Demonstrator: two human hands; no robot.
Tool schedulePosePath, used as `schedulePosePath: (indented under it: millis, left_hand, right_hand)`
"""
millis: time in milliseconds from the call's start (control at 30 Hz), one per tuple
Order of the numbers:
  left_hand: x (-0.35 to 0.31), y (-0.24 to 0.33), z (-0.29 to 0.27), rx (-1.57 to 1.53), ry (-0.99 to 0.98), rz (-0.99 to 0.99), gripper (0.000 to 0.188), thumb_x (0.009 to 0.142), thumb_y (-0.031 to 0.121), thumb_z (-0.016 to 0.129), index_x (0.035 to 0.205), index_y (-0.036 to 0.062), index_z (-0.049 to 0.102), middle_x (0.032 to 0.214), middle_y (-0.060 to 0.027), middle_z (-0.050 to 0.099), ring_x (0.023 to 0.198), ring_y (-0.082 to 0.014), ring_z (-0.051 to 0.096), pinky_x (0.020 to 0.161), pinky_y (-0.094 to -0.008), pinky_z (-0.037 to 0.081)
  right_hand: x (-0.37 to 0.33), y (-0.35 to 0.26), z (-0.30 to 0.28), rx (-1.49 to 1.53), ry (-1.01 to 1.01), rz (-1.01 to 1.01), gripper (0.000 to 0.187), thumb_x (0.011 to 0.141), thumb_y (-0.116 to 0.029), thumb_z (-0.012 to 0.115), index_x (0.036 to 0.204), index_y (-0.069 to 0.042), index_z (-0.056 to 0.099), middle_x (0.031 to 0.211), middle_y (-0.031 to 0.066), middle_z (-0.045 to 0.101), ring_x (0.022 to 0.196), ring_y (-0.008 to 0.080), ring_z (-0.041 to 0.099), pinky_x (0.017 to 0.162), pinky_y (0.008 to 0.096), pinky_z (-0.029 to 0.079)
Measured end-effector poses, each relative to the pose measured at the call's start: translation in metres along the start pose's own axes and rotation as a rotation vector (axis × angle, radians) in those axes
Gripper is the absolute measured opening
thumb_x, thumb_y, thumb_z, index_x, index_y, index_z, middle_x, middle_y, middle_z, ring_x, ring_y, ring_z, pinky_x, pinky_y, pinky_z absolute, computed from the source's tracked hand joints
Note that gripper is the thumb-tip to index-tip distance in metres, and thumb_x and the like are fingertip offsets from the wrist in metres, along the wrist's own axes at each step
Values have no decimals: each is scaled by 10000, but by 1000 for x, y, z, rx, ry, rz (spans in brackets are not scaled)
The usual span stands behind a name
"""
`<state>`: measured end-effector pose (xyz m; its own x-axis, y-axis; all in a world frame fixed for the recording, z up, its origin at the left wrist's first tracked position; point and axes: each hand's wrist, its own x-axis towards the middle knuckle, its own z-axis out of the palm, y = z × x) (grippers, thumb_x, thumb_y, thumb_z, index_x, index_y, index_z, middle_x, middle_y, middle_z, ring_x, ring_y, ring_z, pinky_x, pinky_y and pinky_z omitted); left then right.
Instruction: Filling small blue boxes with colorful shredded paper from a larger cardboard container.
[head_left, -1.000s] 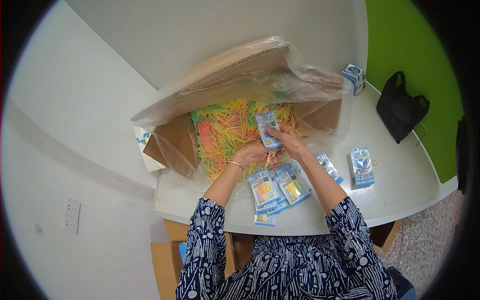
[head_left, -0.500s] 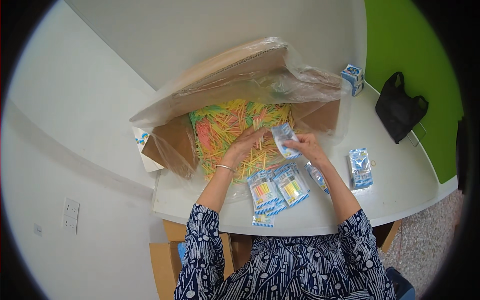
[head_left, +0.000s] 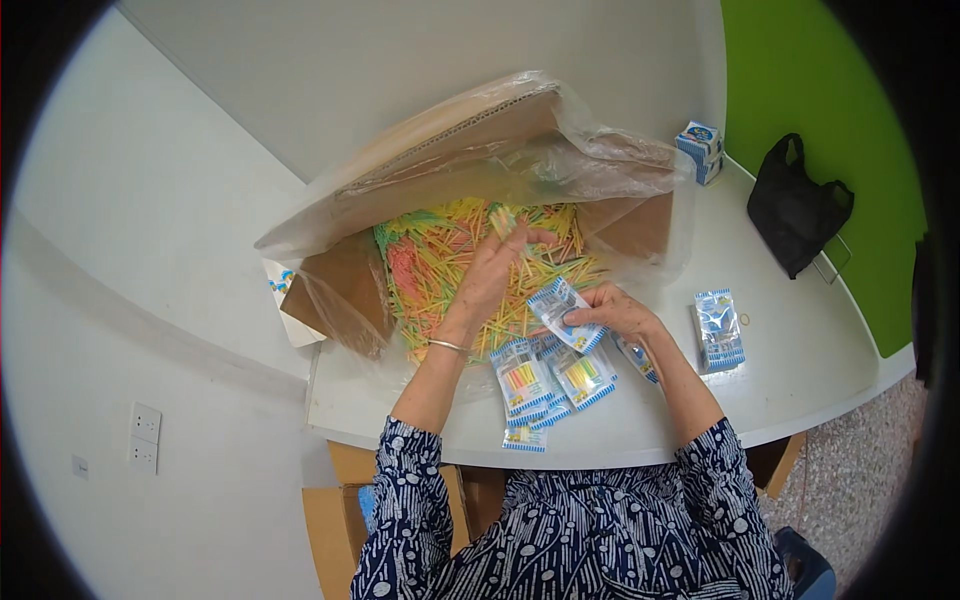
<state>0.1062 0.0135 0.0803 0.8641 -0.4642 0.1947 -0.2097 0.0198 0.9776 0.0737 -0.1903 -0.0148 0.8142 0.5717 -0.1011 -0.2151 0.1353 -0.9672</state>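
While left hand [head_left: 492, 268] reaches, fingers seemingly pinched

Matt cardboard box [head_left: 345, 290], glossy clear plastic liner [head_left: 600, 160], smooth white table [head_left: 800, 370]

Yellow, orange, pink and green sticks [head_left: 470, 250] heaped in a brown cardboard box [head_left: 340, 290] lined with clear plastic. Blue-and-white striped packets [head_left: 540, 375], multicoloured inside, on a white desk [head_left: 790, 370]. Navy sleeves [head_left: 410, 500] patterned with white dots and lines. Black bag [head_left: 795, 205] against a bright green wall [head_left: 800, 70]. Small blue-and-white carton [head_left: 700, 150] at the back.
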Motion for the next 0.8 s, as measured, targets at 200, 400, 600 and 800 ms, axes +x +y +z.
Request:
schedulePosePath:
  millis: [200,400,600,800]
  left_hand:
    - [-11,-8,21,-18,40,-172,456,976,423,405,1034,31,630,1046,-60,629,1123,-168,465,1032,-343,294]
    - [-22,-21,29,-216,-106,-324,429,974,374,444,1140,-7,550,1051,-77,619,946,-106,584,824,-265,485]
    - [-29,-27,36,-148,-67,-269,413,980,376,427,1138,15,553,1082,-77,611,919,-92,591,837,-261,484]
    - [-27,-28,38,-470,56,-276,391,979,378,424,1163,54,542,941,-30,593,900,-85,562,817,-266,486]
  right_hand:
    - [-2,2,1,65,-17,12,265,770,-148,740,980,4,689,894,68,698,801,99,639,725,222,489]
    - [-5,2,4,112,-40,-10,276,773,-154,740,994,0,679,910,66,694,801,106,641,735,227,494]
    - [-7,6,7,167,2,-24,262,788,-163,730,987,-2,674,897,61,692,783,102,641,715,229,501]
    - [-2,13,7,144,39,-27,215,833,-141,675,1005,-13,675,902,48,690,780,93,634,730,223,495]
